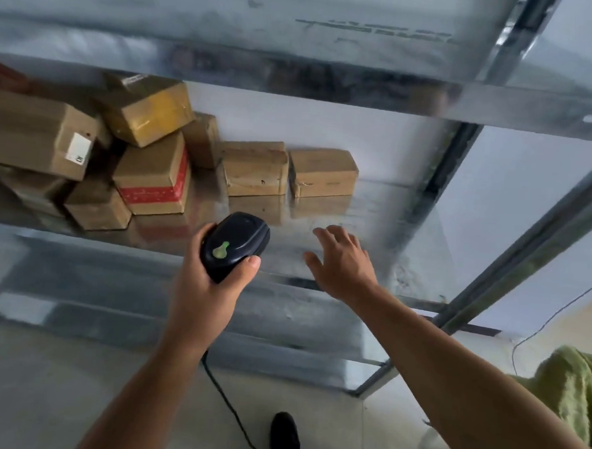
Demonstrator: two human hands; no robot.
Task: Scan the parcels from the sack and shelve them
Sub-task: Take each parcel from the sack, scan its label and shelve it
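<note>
The left hand (212,281) grips a dark scanner (233,246) at the centre of the frame, fingers wrapped round its body. The right hand (342,264) is spread wide and empty over a bare stretch of the shelf (373,228). Parcels sit on that shelf: two small boxes (256,169) side by side in the middle and a loose pile (95,165) at the left. The pile is the main risk (its top box (149,113) rests tilted on its neighbours), since a nudge from an arm or a new parcel could topple it. The scanner's cable (230,403) trails down to the floor and could snag a foot. The green sack (570,393) lies at the lower right.
</note>
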